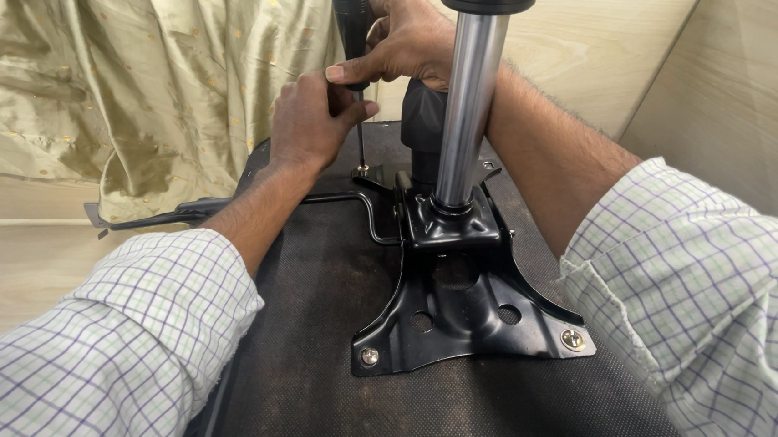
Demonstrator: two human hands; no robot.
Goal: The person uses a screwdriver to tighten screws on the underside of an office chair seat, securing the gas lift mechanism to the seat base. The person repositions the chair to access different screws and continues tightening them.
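Screwdriver (354, 38) stands upright at the far corner of the black bracket (455, 314) on the seat underside (325, 351), tip on a screw (362, 167). Left hand (309, 122) pinches its shaft; right hand (411, 37) grips its handle, beside the chrome post (465, 105). Cloth (125, 72) hangs behind.

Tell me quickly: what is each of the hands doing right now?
Left hand: closed, fingers pinching the screwdriver shaft.
Right hand: closed on the screwdriver handle.
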